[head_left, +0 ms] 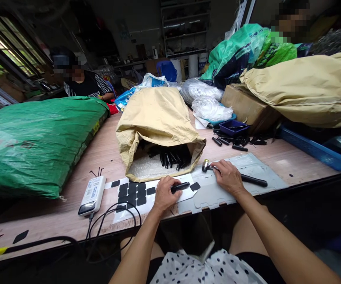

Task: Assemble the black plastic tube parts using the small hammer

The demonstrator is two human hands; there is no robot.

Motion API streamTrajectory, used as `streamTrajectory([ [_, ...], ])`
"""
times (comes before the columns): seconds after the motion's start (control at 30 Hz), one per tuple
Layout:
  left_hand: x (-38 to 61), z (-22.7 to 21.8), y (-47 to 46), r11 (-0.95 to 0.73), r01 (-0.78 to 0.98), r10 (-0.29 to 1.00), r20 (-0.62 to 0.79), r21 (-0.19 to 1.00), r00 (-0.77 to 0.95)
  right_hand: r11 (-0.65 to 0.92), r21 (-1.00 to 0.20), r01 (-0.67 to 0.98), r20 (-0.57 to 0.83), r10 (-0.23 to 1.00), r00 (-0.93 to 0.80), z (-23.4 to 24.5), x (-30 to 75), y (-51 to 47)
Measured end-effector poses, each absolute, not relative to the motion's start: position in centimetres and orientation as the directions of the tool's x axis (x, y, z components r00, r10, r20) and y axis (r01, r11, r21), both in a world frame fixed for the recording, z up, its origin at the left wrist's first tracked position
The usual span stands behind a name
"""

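Note:
My left hand [165,193] is closed round a short black cylindrical piece [180,187], which points to the right over a white sheet. Under my right hand [229,177] lies a small hammer, gripped near its head; the brassy, dark head [206,165] shows to the left and the black handle [253,180] sticks out to the right. A grey board [226,193] lies beneath the hammer. Beside my left hand, the white sheet [151,207] carries several black square pads [132,193]. An open tan sack [155,114] faces me with several black pieces [170,157] in its mouth.
A white power bank [92,197] with a black cable [111,211] lies at left. Beyond it bulges a green sack [40,142]. Loose black pieces surround a purple tray [233,127], near a cardboard box [247,104] and blue tray [315,148]. Another person [84,81] sits across the table.

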State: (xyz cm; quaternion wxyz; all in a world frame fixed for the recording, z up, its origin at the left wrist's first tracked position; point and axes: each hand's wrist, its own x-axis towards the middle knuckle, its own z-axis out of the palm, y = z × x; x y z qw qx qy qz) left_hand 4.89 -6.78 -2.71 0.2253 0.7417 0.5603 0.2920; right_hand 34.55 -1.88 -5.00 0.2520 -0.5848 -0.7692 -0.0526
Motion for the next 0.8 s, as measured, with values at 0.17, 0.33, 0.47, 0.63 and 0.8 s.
streamTrajectory([
  [0.17, 4.9, -2.7, -6.8, -0.266, 0.705, 0.964, 0.176, 0.658, 0.200, 0.301, -0.191, 0.935, 0.448, 0.874, -0.190, -5.0, 34.4, -1.9],
  [0.33, 4.7, -3.4, -6.5, -0.274, 0.702, 0.962, 0.188, 0.657, 0.199, 0.291, -0.182, 0.939, 0.439, 0.879, -0.187, -4.9, 34.3, -1.8],
  [0.47, 5.0, -2.2, -7.2, -0.331, 0.715, 0.943, 0.242, 0.616, 0.227, 0.281, -0.187, 0.941, 0.426, 0.887, -0.180, -4.7, 34.3, -1.8],
  [0.63, 7.0, 1.5, -12.0, -0.476, 0.607, 0.868, 0.229, 0.636, 0.440, 0.270, -0.185, 0.945, 0.410, 0.895, -0.176, -4.6, 34.2, -1.9],
  [0.8, 9.3, -2.7, -17.7, -0.221, 0.654, 0.810, -0.238, 0.724, 0.537, 0.265, -0.201, 0.943, 0.410, 0.897, -0.165, -4.7, 34.2, -1.8],
])
